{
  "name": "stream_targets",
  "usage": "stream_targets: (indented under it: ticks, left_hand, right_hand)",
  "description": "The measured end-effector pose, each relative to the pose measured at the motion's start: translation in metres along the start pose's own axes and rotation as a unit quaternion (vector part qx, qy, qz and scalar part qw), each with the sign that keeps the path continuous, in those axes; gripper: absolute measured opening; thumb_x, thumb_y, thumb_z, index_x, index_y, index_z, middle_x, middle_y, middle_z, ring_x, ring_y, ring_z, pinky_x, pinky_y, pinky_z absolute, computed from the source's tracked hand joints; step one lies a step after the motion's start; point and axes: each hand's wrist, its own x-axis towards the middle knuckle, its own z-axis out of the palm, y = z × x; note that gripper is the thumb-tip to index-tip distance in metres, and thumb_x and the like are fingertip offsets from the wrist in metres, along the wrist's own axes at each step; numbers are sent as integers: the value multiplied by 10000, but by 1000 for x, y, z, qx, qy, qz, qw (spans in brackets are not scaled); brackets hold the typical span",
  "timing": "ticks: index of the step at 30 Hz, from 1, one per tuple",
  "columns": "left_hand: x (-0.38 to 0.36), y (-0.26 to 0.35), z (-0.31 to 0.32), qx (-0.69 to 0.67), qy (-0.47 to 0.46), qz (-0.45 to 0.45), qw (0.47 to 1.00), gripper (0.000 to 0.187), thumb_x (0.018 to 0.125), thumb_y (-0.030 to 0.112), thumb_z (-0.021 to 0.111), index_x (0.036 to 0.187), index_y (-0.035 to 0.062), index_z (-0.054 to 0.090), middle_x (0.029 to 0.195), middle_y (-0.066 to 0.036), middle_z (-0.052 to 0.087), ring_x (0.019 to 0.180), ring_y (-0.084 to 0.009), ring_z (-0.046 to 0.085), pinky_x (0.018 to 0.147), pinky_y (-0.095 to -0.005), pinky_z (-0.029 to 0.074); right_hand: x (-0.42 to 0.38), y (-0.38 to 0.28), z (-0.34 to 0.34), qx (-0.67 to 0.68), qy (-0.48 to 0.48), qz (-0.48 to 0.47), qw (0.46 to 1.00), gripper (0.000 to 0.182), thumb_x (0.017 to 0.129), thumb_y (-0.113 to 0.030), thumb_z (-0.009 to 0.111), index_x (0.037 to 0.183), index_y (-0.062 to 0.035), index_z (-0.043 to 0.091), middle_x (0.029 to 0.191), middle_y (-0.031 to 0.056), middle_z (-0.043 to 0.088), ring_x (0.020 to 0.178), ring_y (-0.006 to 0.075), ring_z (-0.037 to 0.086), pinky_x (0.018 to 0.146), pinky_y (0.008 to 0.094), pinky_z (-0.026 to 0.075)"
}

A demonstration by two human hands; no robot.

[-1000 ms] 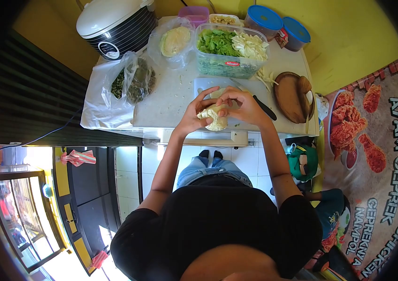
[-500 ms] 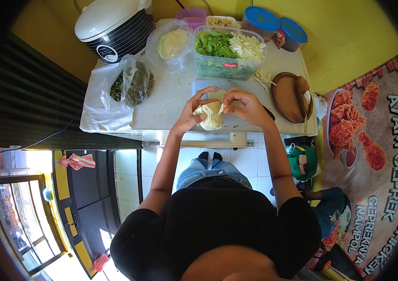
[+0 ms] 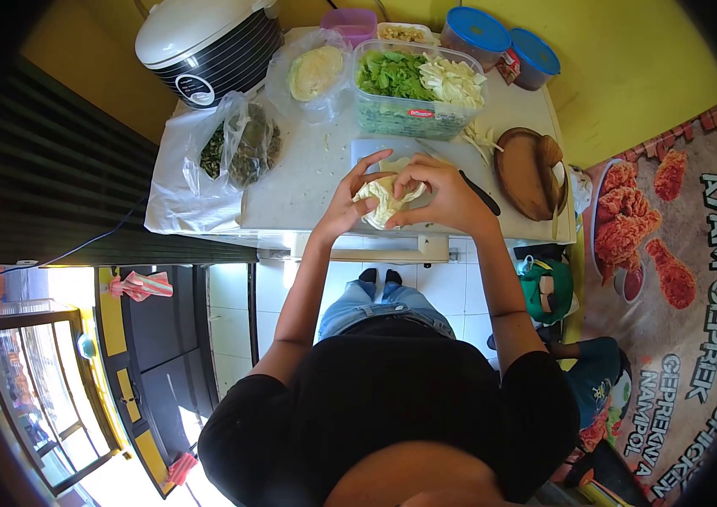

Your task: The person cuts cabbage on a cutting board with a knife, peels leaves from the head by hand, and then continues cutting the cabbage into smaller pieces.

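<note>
A pale piece of cabbage (image 3: 382,209) is held up between both hands over the near edge of the table. My left hand (image 3: 347,201) grips its left side, fingers curled round it. My right hand (image 3: 447,199) holds the right side, thumb and fingers on the leaves. Behind the hands lies a whitish cutting board (image 3: 364,150), partly covered by them. A knife (image 3: 480,194) with a black handle rests beside my right hand, part of it hidden. Past the board stands a clear tub (image 3: 413,121) with chopped green leaves (image 3: 394,76) and shredded cabbage (image 3: 453,82).
A stone-like brown mortar (image 3: 517,182) with a pestle sits at the table's right. Bagged cabbage (image 3: 316,73), a bag of dark greens (image 3: 244,148) and a rice cooker (image 3: 206,51) are on the left. Blue-lidded containers (image 3: 477,35) stand at the back. Another person's sleeve (image 3: 592,372) shows lower right.
My right hand has closed further over the cabbage, its fingers now on the leaves. The cabbage looks more spread and crumpled. The view has shifted slightly.
</note>
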Motion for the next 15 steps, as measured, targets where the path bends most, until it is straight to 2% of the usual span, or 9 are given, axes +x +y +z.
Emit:
stream_targets:
  ticks: [3,5,7,8,10,11,13,15]
  left_hand:
    - [0,-1,-3,10,5,7,1000,1075,685,712,635,1432,0,334,1135,-159,632,1070,-222,591,945,-321,429]
    - [-1,-4,-6,-32,-19,11,999,879,759,476,673,1442,41,332,1195,-180,589,1111,-237,572,977,-319,410]
    - [-1,-5,-5,-27,-6,14,1000,866,766,473,668,1441,44,335,1188,-171,592,1098,-226,575,968,-312,413]
    - [-1,-5,-4,-22,7,16,1000,853,773,469,663,1439,46,339,1182,-162,595,1084,-214,577,958,-305,416]
    - [-2,-3,-1,-22,8,22,1000,841,780,469,658,1436,47,346,1168,-151,599,1068,-204,578,950,-300,417]
    - [-3,-2,1,-21,11,27,999,828,786,469,654,1432,48,352,1154,-140,602,1051,-194,579,941,-294,418]
    - [-4,-7,-1,-23,23,30,999,813,793,465,645,1428,46,357,1147,-133,602,1049,-189,576,941,-293,417]
    - [-5,-15,-1,-25,32,33,999,799,801,462,636,1424,44,362,1140,-127,601,1047,-184,573,941,-292,415]
  right_hand:
    - [-2,0,3,-57,30,-5,998,351,611,-211,889,808,-86,628,826,-3,534,813,148,523,697,292,422]
    - [-4,0,4,-81,40,-17,996,345,613,-215,887,808,-86,634,838,2,536,825,160,528,708,307,434]
    - [-6,-1,4,-169,77,-56,981,320,648,-267,851,813,-100,634,871,33,521,896,219,531,772,339,445]
    - [-7,1,5,-170,78,-56,981,320,648,-267,851,813,-100,634,871,33,521,896,219,531,772,339,445]
    - [-8,8,9,-128,101,-84,983,280,667,-234,832,805,-95,632,969,63,567,1008,243,528,822,353,452]
    - [-8,8,10,-128,101,-85,983,280,667,-234,832,805,-95,632,969,63,567,1008,243,528,822,353,452]
    - [-10,6,15,-83,119,-73,987,262,669,-149,824,804,-81,609,1221,105,551,1128,256,540,901,363,450]
    - [-11,6,21,-36,123,-36,991,257,679,-130,813,807,-82,596,1282,113,526,1183,257,514,915,366,446]
